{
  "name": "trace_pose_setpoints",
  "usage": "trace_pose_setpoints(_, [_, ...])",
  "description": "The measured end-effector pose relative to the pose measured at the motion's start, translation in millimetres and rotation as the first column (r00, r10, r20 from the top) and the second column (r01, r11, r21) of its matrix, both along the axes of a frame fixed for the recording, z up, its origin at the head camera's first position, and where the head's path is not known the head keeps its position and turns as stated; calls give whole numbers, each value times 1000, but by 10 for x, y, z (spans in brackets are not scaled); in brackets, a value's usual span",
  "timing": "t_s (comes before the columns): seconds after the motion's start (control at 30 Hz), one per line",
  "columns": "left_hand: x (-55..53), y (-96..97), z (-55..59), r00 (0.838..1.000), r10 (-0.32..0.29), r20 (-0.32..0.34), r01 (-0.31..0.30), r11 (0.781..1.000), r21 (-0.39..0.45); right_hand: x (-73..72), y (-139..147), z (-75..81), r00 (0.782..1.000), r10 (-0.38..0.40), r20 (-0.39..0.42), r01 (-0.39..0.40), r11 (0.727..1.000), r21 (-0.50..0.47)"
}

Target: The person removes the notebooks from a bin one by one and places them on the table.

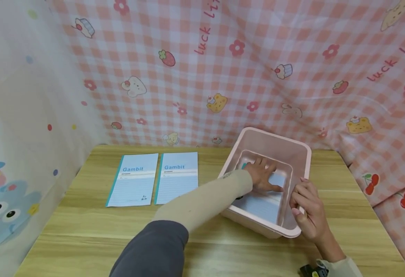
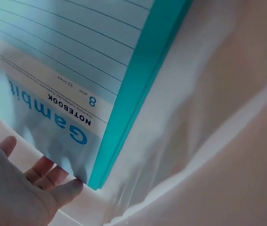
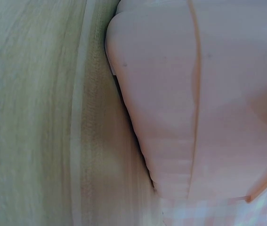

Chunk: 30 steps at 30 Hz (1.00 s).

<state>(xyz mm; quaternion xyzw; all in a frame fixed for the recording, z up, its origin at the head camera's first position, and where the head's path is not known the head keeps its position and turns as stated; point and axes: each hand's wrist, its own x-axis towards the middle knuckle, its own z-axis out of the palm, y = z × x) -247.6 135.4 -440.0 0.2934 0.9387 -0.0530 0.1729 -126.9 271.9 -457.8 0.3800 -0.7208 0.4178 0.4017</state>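
Observation:
My left hand (image 1: 263, 175) reaches down into a pink plastic bin (image 1: 275, 138), fingers spread over a pale blue notebook (image 1: 261, 207) lying inside. In the left wrist view, the fingertips of the left hand (image 2: 25, 188) are at the top edge of this notebook (image 2: 53, 94), which has a teal spine and "Gambit" lettering. The stacked spine edge hints at more than one notebook, but I cannot tell surely. With curled fingers my right hand (image 1: 308, 209) grips the bin's right rim. The right wrist view shows mostly the bin's outer wall (image 3: 161, 103).
Two more Gambit notebooks, one at the left (image 1: 131, 181) and one beside it (image 1: 177, 175), lie face up on the wooden table (image 1: 95, 238). A pink checked curtain (image 1: 195, 84) hangs behind the table, and a pale printed cloth (image 1: 25, 107) hangs at the left.

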Motion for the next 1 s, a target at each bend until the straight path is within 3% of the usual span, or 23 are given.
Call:
trace_pose_setpoints(0.3, [39, -27, 35, 996, -41, -84, 41, 999, -12, -13, 22, -24, 1000, -6, 5, 5, 1000, 14])
trace_pose_setpoints(0.63, [-58, 48, -89, 981, -112, -158, 96, 990, -106, 0, -14, 23, 1000, -3, -9, 3, 1000, 12])
trace_pose_setpoints(0.87, [-112, 111, -147, 957, -135, -257, 116, 989, -87, 8, -11, 18, 1000, -5, -12, 6, 1000, 15])
trace_pose_setpoints(1.0, [-118, 121, -135, 955, -127, -267, 115, 992, -58, 10, -1, 20, 1000, -18, -6, 18, 1000, 16])
